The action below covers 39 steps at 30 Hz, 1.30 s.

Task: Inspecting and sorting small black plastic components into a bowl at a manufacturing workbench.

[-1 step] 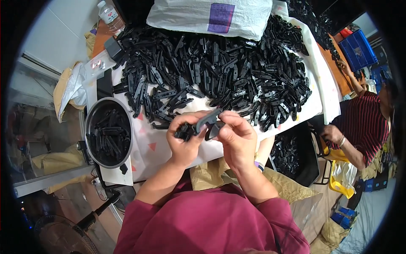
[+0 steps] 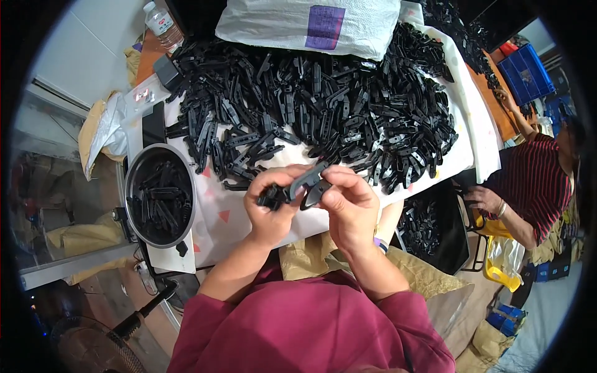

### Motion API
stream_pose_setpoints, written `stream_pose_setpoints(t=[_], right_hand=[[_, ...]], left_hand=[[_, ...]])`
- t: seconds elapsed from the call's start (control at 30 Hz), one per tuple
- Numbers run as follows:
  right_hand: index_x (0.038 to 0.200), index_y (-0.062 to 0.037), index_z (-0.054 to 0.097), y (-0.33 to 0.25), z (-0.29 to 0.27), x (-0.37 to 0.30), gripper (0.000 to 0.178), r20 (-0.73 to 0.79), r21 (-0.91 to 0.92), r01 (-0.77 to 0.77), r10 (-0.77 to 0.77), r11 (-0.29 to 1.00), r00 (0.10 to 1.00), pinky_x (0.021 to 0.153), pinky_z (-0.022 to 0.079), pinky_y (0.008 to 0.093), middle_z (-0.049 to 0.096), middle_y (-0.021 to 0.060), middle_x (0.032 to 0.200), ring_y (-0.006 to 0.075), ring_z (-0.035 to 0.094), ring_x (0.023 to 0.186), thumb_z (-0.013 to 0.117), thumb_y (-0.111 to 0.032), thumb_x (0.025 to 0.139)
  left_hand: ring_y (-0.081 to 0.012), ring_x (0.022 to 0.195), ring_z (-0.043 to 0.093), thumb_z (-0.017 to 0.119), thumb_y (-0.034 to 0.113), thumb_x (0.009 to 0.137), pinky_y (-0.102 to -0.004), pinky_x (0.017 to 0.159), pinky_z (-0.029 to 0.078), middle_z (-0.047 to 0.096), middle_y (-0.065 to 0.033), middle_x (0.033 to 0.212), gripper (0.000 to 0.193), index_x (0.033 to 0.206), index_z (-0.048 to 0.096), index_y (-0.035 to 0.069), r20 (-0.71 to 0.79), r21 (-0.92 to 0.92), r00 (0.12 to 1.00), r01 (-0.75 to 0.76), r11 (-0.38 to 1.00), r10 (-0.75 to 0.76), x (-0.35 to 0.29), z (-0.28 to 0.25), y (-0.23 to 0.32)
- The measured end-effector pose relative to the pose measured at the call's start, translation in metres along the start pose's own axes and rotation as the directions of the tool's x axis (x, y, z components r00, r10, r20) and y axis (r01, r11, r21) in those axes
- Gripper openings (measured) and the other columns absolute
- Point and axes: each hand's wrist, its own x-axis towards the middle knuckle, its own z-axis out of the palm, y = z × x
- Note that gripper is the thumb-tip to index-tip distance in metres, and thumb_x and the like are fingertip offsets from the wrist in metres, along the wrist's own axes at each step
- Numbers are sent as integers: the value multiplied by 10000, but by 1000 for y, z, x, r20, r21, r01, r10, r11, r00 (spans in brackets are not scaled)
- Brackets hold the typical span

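My left hand (image 2: 268,210) and my right hand (image 2: 349,208) meet just above the near edge of the table (image 2: 214,231). Both grip black plastic parts (image 2: 303,185): an elongated piece spans the two hands, and a smaller chunky piece sits in my left fingers. Whether the pieces are joined is hidden by my fingers. Right behind my hands a large heap of the same black plastic parts (image 2: 323,105) covers most of the white cloth with pink triangles.
A round metal bowl (image 2: 129,186) with several black parts sits at the table's left. A white sack (image 2: 298,25) and a water bottle (image 2: 158,18) lie at the back. A black bin of parts (image 2: 435,227) stands right, beside a seated person in a striped shirt (image 2: 535,180).
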Motion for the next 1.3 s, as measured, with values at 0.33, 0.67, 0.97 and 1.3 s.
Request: stream_pose_setpoints(t=[0.33,0.67,0.97,1.3], right_hand=[[873,21,579,8,4,-13,198,194,-344,488,-448,802,873,761,474,261,554,133,986,159,558,881,701,59,722],[883,2,535,-9,4,-27,191,313,-555,527,-425,644,849,793,458,284,537,134,961,182,556,856,682,10,761],[1148,44,490,-17,18,-14,441,443,-748,514,-261,419,858,722,509,299,476,172,1156,213,519,988,682,-126,789],[978,47,604,-6,18,-12,358,567,-767,617,-264,177,780,545,409,268,589,119,746,200,536,604,744,-146,711]], left_hand=[[-329,934,620,654,64,798,-424,856,479,634,-191,948,228,940,484,12,87,-48,996,12,999,-8,0,-8,21],[-332,936,619,724,115,737,-417,816,506,630,-161,961,265,901,548,4,383,4,920,-90,996,82,18,-16,41],[-251,904,624,757,-9,663,-372,824,499,630,-193,961,329,883,515,26,199,-115,972,153,982,-128,4,-22,35],[-209,932,578,736,128,666,-341,844,477,589,-127,1006,451,1032,488,40,104,-454,883,452,768,-458,-14,-28,26]])
